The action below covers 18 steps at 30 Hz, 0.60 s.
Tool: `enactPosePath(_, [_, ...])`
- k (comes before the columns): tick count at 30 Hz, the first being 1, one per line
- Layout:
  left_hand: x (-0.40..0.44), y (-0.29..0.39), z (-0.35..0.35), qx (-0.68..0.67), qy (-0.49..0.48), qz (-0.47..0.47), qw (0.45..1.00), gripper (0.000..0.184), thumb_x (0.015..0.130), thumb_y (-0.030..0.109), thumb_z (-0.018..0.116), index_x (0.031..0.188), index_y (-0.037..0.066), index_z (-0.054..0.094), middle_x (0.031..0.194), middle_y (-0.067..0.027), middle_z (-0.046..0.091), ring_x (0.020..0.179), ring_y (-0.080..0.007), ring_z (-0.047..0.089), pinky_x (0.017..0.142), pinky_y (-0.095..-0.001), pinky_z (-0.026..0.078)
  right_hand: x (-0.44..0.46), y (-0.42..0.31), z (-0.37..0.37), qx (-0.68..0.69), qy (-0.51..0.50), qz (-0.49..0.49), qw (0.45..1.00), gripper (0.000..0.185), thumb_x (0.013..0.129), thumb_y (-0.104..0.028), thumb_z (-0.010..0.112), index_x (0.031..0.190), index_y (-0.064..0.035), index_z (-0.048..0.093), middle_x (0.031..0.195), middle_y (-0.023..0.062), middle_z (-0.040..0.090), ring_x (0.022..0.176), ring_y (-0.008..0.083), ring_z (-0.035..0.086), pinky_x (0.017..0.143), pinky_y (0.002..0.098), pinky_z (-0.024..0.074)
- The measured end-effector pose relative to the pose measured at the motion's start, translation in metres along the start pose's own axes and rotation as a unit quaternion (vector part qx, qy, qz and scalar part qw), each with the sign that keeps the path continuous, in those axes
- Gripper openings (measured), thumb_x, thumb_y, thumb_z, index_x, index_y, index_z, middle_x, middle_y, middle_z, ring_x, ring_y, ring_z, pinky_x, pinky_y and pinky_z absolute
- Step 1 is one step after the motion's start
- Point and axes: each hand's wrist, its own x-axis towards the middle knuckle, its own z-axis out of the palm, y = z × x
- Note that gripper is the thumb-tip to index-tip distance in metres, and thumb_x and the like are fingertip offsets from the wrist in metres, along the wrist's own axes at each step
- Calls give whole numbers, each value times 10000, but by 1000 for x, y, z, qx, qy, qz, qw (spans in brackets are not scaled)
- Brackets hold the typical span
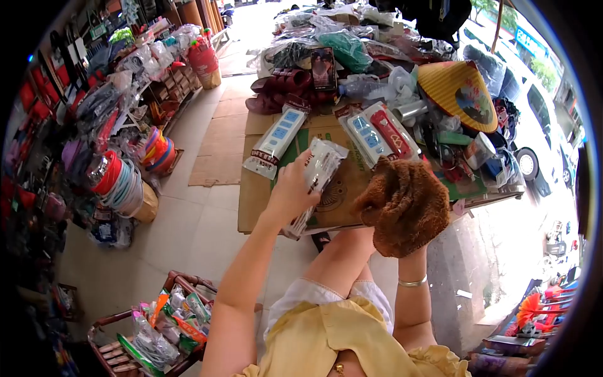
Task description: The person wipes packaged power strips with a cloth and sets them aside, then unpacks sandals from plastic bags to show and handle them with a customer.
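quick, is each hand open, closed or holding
Left hand: closed, holding a white plastic packet.
Right hand: hidden by the brown cloth; grip cannot be told.

Yellow conical hat with painted picture (452,87) sitting tilted on right, kinda cool. Dark-red sandals (276,88) lying bunched well left of it. Translucent green plastic bag (347,50) resting on messy plastic-wrapped heap (301,31). Reddish-brown slatted basket (115,357) holding random bagged bits (160,339), bottom left. Brown cardboard sheet (215,151) covering pale floor tiles (169,235). White car (534,133) showing outside.
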Motion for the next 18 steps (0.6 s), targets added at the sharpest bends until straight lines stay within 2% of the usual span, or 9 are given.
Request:
enactPosePath(1, [-12, 7, -5, -39, 25, 51, 998, 800, 630, 76, 682, 1323, 49, 284, 1195, -200, 465, 1090, -382, 433, 913, -424, 388, 0, 0, 2, -13, 6, 9, 1000, 524, 886, -254, 473, 1332, -34, 308, 1309, 88, 386, 1187, 216, 382, 1027, 324, 289])
enactPosePath(2, [-23, 11, -10, -33, 20, 52, 998, 800, 630, 76, 682, 1323, 49, 284, 1195, -200, 465, 1090, -382, 433, 913, -424, 388, 1, 0, 6, -25, 9, 19, 999, 523, 878, -240, 489, 1327, -34, 317, 1299, 85, 395, 1180, 211, 390, 1020, 320, 297])
enactPosePath(4, [-45, 16, -18, -21, 64, 147, 987, 805, 590, 38, 697, 1300, 60, 319, 1200, -187, 444, 1101, -370, 416, 898, -417, 402, 5, 1, 12, -50, 15, 43, 998, 523, 862, -213, 521, 1317, -33, 333, 1279, 78, 414, 1165, 199, 406, 1005, 313, 314])
enactPosePath(8, [-71, 25, -25, 5, 86, 211, 974, 762, 589, 39, 680, 1288, 122, 386, 1168, -149, 450, 1071, -338, 442, 828, -413, 450, 10, 11, 36, -126, 6, 124, 984, 528, 831, -158, 584, 1296, -32, 367, 1240, 66, 452, 1134, 175, 438, 977, 298, 348])
enactPosePath(11, [-80, 32, -26, 89, 83, 312, 942, 655, 555, 52, 687, 1178, 121, 497, 1159, -159, 461, 1000, -348, 513, 777, -412, 484, 11, 27, 45, -195, -27, 182, 963, 536, 808, -116, 632, 1280, -31, 393, 1210, 56, 481, 1111, 158, 462, 956, 287, 373])
enactPosePath(12, [-82, 34, -27, 89, 76, 317, 941, 655, 555, 52, 687, 1178, 121, 497, 1159, -159, 461, 1000, -348, 513, 777, -412, 484, 10, 33, 43, -201, -37, 187, 961, 540, 800, -103, 647, 1275, -30, 401, 1200, 53, 490, 1104, 152, 470, 949, 283, 381])
enactPosePath(13, [-85, 36, -27, 67, 72, 312, 945, 655, 554, 57, 690, 1176, 114, 492, 1160, -169, 459, 1001, -354, 514, 781, -417, 484, 12, 44, 30, -198, -57, 176, 963, 457, 830, -84, 613, 1242, -17, 427, 1164, 61, 512, 1029, 110, 510, 872, 259, 441])
enactPosePath(16, [-94, 35, -23, 32, 62, 300, 951, 687, 554, 66, 695, 1198, 109, 460, 1170, -191, 454, 1003, -364, 515, 784, -423, 484, 11, 45, 41, -173, -43, 185, 967, 363, 845, -51, 569, 1189, -12, 462, 1057, 29, 553, 965, 81, 525, 826, 232, 444])
enactPosePath(18, [-99, 30, -18, 18, 53, 291, 955, 720, 554, 69, 698, 1222, 110, 431, 1179, -201, 451, 1005, -368, 514, 783, -426, 484, 7, 52, 36, -179, -51, 178, 966, 309, 875, -88, 543, 1166, 0, 487, 1055, 57, 581, 930, 121, 573, 797, 260, 490])
